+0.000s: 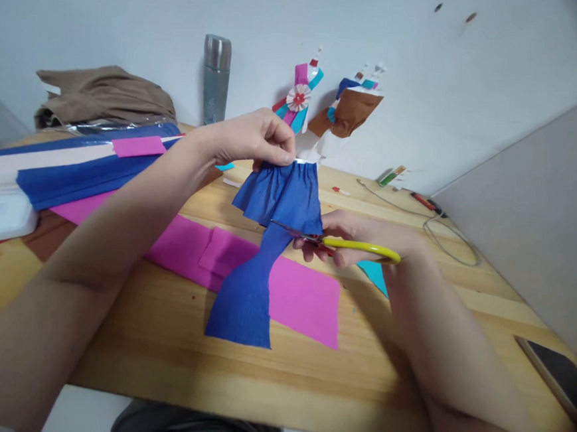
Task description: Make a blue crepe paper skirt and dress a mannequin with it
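A gathered piece of blue crepe paper hangs from my left hand, its top edge pinched between thumb and fingers. My right hand grips yellow-handled scissors, whose blades lie at the lower edge of the gathered part. From there a narrow blue strip runs down and widens over the table. Under it lies a long pink paper sheet. Part of the right fingers is hidden behind the scissors and the blue paper.
Folded blue paper and a white case lie on the wooden table at left. A grey bottle and paper decorations stand at the back. A phone and a thin cable are on the right.
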The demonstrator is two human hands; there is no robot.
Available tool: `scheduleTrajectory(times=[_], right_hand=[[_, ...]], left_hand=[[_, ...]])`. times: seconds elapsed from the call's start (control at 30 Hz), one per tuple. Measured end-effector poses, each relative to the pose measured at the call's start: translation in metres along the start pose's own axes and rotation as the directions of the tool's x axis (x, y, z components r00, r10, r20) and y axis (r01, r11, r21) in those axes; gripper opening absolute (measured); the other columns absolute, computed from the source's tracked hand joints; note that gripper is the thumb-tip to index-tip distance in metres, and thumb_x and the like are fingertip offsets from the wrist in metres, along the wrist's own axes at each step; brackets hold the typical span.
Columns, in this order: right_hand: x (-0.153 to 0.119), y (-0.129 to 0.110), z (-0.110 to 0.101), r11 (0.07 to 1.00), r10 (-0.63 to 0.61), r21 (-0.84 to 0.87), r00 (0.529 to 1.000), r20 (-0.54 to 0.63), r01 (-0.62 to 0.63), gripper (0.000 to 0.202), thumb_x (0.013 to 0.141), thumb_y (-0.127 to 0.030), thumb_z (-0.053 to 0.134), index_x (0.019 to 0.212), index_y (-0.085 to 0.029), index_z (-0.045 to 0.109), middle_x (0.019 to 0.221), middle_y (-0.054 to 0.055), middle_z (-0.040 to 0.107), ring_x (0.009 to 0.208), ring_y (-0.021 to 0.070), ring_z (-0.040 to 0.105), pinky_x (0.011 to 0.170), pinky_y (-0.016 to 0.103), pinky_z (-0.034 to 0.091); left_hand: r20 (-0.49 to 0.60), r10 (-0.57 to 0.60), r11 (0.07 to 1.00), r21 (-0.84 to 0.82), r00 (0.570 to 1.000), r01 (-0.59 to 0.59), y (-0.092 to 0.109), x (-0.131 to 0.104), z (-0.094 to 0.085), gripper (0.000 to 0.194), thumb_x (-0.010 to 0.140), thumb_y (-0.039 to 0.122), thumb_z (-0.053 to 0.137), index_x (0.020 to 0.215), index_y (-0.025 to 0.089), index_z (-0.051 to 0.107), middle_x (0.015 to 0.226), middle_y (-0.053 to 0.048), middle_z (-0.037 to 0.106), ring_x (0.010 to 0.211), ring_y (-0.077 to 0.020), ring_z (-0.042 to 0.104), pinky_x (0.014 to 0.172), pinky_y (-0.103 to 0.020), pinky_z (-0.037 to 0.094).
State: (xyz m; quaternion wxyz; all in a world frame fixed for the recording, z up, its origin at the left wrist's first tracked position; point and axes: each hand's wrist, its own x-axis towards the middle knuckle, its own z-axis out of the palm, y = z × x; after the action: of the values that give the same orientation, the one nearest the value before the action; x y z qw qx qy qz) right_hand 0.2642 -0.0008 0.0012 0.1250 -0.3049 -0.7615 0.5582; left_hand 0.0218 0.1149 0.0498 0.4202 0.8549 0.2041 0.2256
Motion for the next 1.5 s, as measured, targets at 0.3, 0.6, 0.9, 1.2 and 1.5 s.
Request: scheduleTrajectory(times=[0.3, 0.6, 0.9, 1.2, 1.5], right_hand=[[-0.002, 0.005, -0.001, 1.0, 0.03, -0.007, 0.999, 0.025, -0.03, 0.045, 0.08, -0.046, 0.08, 0.103, -0.009, 0.069, 0.075, -0.002, 0.057, 0.065, 0.0078, 0.046, 0.058, 0.021, 0.039], [0.0, 0.006, -0.001, 0.999, 0.039, -0.032, 0.999, -0.032, -0.04, 0.051, 0.074, -0.05, 0.084, 0.099, -0.009, 0.069, 0.077, -0.001, 0.058, 0.063, 0.0077, 0.043, 0.055, 0.021, 0.034], [-0.004, 0.002, -0.005, 0.974, 0.166, -0.146, 0.985, -0.052, -0.172, 0.059, 0.075, -0.067, 0.076, 0.101, -0.014, 0.07, 0.072, -0.002, 0.057, 0.061, 0.0092, 0.04, 0.051, 0.023, 0.031], [-0.007, -0.004, -0.005, 0.976, 0.123, -0.177, 0.992, -0.019, -0.125, 0.055, 0.08, -0.062, 0.073, 0.103, -0.012, 0.066, 0.082, 0.001, 0.058, 0.07, 0.0111, 0.046, 0.06, 0.024, 0.037], [-0.001, -0.008, -0.001, 0.973, 0.093, -0.215, 0.995, 0.02, -0.087, 0.061, 0.083, -0.071, 0.064, 0.104, -0.014, 0.061, 0.083, 0.0, 0.054, 0.073, 0.0122, 0.048, 0.064, 0.024, 0.04]], left_hand=[[0.017, 0.01, 0.998, 0.068, 1.0, -0.011, 0.004, -0.002, -0.001, 0.011, 0.083, 0.004, 0.066, 0.074, 0.009, 0.07, 0.056, 0.004, 0.057, 0.053, -0.0052, 0.049, 0.055, -0.02, 0.036], [0.031, 0.024, 0.995, 0.093, 0.999, -0.026, 0.002, -0.002, -0.001, 0.009, 0.082, 0.005, 0.066, 0.075, 0.008, 0.071, 0.057, 0.003, 0.058, 0.054, -0.0048, 0.05, 0.055, -0.019, 0.036], [0.036, 0.017, 0.993, 0.112, 0.999, -0.02, 0.0, -0.002, -0.004, 0.009, 0.083, 0.006, 0.066, 0.076, 0.009, 0.071, 0.061, 0.001, 0.062, 0.057, -0.007, 0.054, 0.061, -0.021, 0.04], [0.024, -0.02, 0.994, 0.106, 1.0, 0.018, 0.0, -0.003, -0.007, 0.008, 0.083, 0.006, 0.068, 0.076, 0.008, 0.071, 0.062, 0.0, 0.063, 0.058, -0.0083, 0.054, 0.059, -0.022, 0.04], [-0.013, -0.051, 0.995, 0.084, 0.999, 0.052, 0.002, -0.002, -0.004, 0.009, 0.083, 0.005, 0.067, 0.075, 0.007, 0.07, 0.06, 0.001, 0.06, 0.056, -0.007, 0.052, 0.057, -0.021, 0.038]])
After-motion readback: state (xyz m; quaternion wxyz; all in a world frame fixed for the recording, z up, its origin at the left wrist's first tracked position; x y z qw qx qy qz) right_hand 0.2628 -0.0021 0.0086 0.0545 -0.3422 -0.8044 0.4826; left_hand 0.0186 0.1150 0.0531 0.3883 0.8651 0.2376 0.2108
